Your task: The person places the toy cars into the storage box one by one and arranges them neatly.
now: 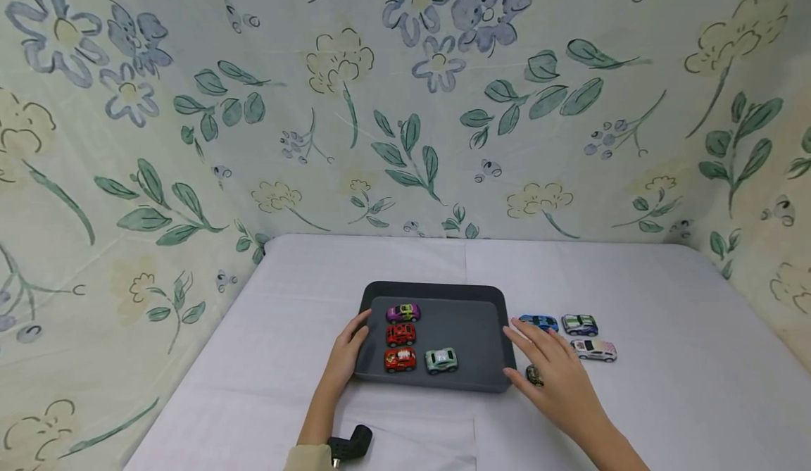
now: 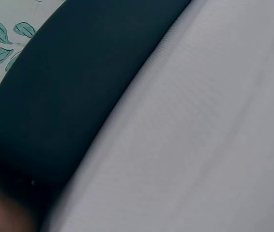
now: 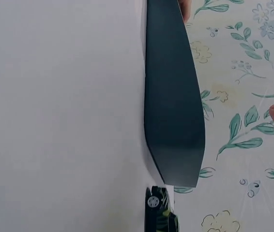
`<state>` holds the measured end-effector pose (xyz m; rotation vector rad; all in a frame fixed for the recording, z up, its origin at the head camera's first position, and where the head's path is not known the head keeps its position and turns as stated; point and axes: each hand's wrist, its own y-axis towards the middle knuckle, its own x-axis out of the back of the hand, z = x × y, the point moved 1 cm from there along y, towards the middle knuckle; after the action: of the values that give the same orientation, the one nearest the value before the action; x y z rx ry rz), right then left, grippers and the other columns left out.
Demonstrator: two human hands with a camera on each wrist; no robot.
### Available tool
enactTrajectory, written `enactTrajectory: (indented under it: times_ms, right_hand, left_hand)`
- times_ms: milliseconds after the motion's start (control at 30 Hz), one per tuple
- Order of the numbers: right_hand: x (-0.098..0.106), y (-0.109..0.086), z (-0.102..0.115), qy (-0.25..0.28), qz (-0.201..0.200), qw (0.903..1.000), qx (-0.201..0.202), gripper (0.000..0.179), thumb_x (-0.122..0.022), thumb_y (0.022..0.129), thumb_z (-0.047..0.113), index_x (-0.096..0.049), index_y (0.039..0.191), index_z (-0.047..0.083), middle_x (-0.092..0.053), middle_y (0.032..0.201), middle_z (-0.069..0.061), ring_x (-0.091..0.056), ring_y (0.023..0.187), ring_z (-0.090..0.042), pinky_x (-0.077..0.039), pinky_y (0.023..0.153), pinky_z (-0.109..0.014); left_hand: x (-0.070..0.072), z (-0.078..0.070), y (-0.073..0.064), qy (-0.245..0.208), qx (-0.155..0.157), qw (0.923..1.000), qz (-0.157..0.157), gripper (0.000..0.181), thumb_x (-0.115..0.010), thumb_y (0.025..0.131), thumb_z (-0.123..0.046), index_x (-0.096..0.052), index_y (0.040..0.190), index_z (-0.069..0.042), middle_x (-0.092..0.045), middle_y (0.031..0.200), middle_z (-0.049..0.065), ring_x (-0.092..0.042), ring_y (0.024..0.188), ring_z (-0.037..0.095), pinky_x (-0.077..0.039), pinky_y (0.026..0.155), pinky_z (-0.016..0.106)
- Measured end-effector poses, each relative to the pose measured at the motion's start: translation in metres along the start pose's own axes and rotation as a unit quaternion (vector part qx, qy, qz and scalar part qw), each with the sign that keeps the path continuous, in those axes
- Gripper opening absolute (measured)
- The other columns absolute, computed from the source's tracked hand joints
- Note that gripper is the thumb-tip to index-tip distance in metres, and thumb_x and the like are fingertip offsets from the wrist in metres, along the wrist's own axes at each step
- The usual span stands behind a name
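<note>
The tray (image 1: 478,334) rests on the table (image 1: 253,386). The left hand (image 1: 344,355) grips its left rim. The right hand (image 1: 560,379) is by its right rim, fingers spread and holding nothing; I cannot tell whether they touch it. In the tray, a purple car (image 1: 403,313) and two red cars (image 1: 400,360) form a column, a mint car (image 1: 441,360) right of the nearest. Four more cars (image 1: 594,350) lie beyond the right rim, two partly hidden by the right hand.

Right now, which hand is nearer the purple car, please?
Left: the left hand is at the left rim of the tray, left of the purple car; the right hand is at the opposite rim.
</note>
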<state>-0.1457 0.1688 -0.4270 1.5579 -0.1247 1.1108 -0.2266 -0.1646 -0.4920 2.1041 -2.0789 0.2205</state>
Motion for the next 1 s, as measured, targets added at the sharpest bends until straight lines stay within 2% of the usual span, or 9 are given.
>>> enactTrajectory:
  times_ms: [200, 300, 433, 533, 700, 767, 867, 933, 1000]
  right_hand:
    - [0.008, -0.013, -0.021, -0.022, -0.003, 0.9994, -0.026, 0.064, -0.029, 0.090, 0.060, -0.053, 0.127, 0.014, -0.054, 0.126, -0.009, -0.046, 0.113, -0.024, -0.005, 0.115, -0.020]
    - [0.011, -0.020, -0.031, -0.031, 0.005, 0.9984, -0.046, 0.063, -0.036, 0.088, 0.060, -0.051, 0.129, 0.015, -0.053, 0.128, -0.010, -0.046, 0.114, -0.025, -0.010, 0.115, -0.024]
    - [0.015, -0.028, -0.043, -0.036, 0.014, 0.9963, -0.077, 0.059, -0.061, 0.081, 0.047, -0.051, 0.129, 0.014, -0.053, 0.127, -0.013, -0.049, 0.110, -0.032, -0.023, 0.112, -0.041]
    - [0.016, -0.032, -0.053, -0.037, 0.016, 0.9943, -0.099, 0.062, -0.071, 0.074, 0.034, -0.051, 0.129, 0.013, -0.053, 0.126, -0.014, -0.050, 0.107, -0.035, -0.029, 0.105, -0.051]
    - [0.016, -0.039, -0.073, -0.036, 0.004, 0.9929, -0.113, 0.059, -0.069, 0.077, 0.031, -0.051, 0.130, 0.012, -0.053, 0.125, -0.017, -0.050, 0.105, -0.038, -0.033, 0.099, -0.055]
    - [0.015, -0.040, -0.082, -0.030, -0.006, 0.9930, -0.114, 0.057, -0.069, 0.077, 0.029, -0.052, 0.128, 0.009, -0.053, 0.125, -0.018, -0.050, 0.105, -0.039, -0.036, 0.094, -0.055]
    - [0.013, -0.042, -0.095, -0.029, -0.009, 0.9920, -0.123, 0.060, -0.074, 0.072, 0.020, -0.053, 0.126, 0.007, -0.052, 0.125, -0.020, -0.051, 0.104, -0.041, -0.039, 0.086, -0.054]
    - [0.011, -0.044, -0.101, -0.026, -0.001, 0.9905, -0.135, 0.063, -0.076, 0.068, 0.014, -0.052, 0.126, 0.006, -0.052, 0.124, -0.022, -0.051, 0.103, -0.042, -0.039, 0.084, -0.054]
    - [0.009, -0.047, -0.105, -0.025, 0.021, 0.9868, -0.159, 0.065, -0.075, 0.068, 0.013, -0.050, 0.128, 0.006, -0.050, 0.126, -0.023, -0.050, 0.104, -0.044, -0.039, 0.084, -0.056]
  left_hand:
    - [-0.001, 0.001, 0.001, -0.001, -0.001, 1.0000, 0.003, 0.039, -0.043, 0.096, -0.024, -0.045, 0.134, -0.017, -0.036, 0.145, 0.009, -0.024, 0.138, 0.030, -0.017, 0.113, 0.051]
    - [0.000, 0.000, 0.001, -0.002, 0.002, 1.0000, 0.004, 0.039, -0.043, 0.096, -0.024, -0.045, 0.135, -0.018, -0.035, 0.145, 0.009, -0.024, 0.138, 0.030, -0.017, 0.113, 0.051]
    - [0.001, -0.006, -0.002, -0.014, 0.012, 0.9998, 0.012, 0.039, -0.043, 0.096, -0.022, -0.044, 0.135, -0.016, -0.034, 0.146, 0.011, -0.022, 0.138, 0.031, -0.016, 0.113, 0.052]
    - [0.002, -0.017, -0.007, -0.017, 0.016, 0.9996, 0.018, 0.040, -0.042, 0.096, -0.019, -0.043, 0.136, -0.012, -0.033, 0.146, 0.014, -0.021, 0.138, 0.033, -0.016, 0.112, 0.052]
    - [0.002, -0.032, -0.017, -0.003, 0.017, 0.9996, 0.021, 0.041, -0.041, 0.097, -0.020, -0.041, 0.136, -0.009, -0.032, 0.146, 0.016, -0.022, 0.138, 0.034, -0.017, 0.112, 0.052]
    - [0.001, -0.035, -0.018, -0.001, 0.017, 0.9997, 0.020, 0.042, -0.042, 0.096, -0.022, -0.041, 0.136, -0.009, -0.032, 0.146, 0.016, -0.022, 0.138, 0.034, -0.017, 0.112, 0.052]
    - [0.002, -0.034, -0.018, -0.002, 0.016, 0.9997, 0.019, 0.042, -0.042, 0.097, -0.022, -0.041, 0.137, -0.010, -0.032, 0.146, 0.015, -0.021, 0.138, 0.034, -0.017, 0.112, 0.053]
    - [0.002, -0.033, -0.018, -0.004, 0.016, 0.9997, 0.020, 0.042, -0.042, 0.096, -0.022, -0.041, 0.137, -0.010, -0.032, 0.146, 0.015, -0.021, 0.138, 0.034, -0.017, 0.112, 0.053]
    - [0.002, -0.033, -0.017, -0.005, 0.015, 0.9997, 0.019, 0.042, -0.042, 0.096, -0.021, -0.041, 0.136, -0.010, -0.032, 0.146, 0.015, -0.022, 0.138, 0.034, -0.017, 0.112, 0.053]
